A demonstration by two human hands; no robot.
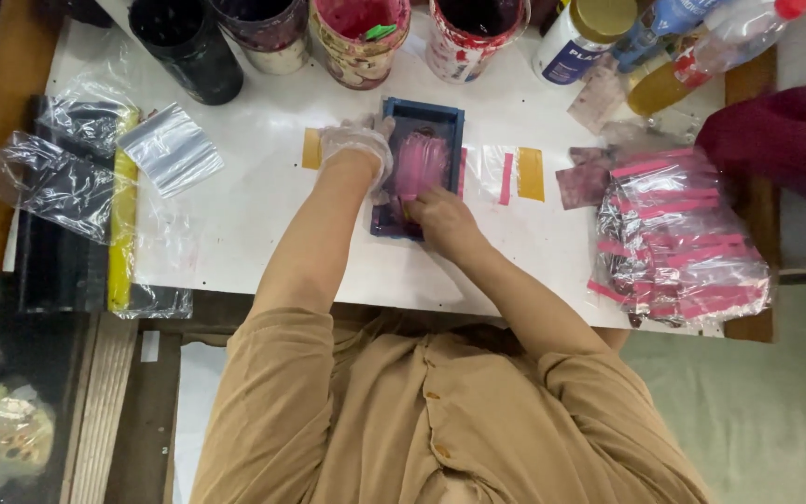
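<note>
**Friend:** White table, lots of stuff on it! What are you touching?

**Me:** My white table (pixel 263 215) has a blue tray (pixel 419 168) near the middle, right in front of me. A pink patch (pixel 420 161) sits inside it. Both my hands are on the tray.

**Friend:** What is each hand doing?

**Me:** My left hand (pixel 356 145) wears a thin clear glove. It lies flat on the tray's left edge, fingers stretched out, not holding anything. My right hand (pixel 440 217) is bare. It is curled at the tray's bottom end, with the fingertips pressed down on the pink part. I can't tell if it pinches something.

**Friend:** What is next to the tray?

**Me:** Just beside it on the right lies a clear little bag (pixel 506 175) with a pink stripe and a yellow stripe. A yellow bit (pixel 311 148) peeks out left of my glove.

**Friend:** And farther away?

**Me:** On the far right is a big pile of clear bags with pink stripes (pixel 678 243). At the back stand paint pots (pixel 358 37) and bottles (pixel 701 47). On the left are crinkly plastic bags (pixel 67 168) and a yellow strip (pixel 123 215).
</note>
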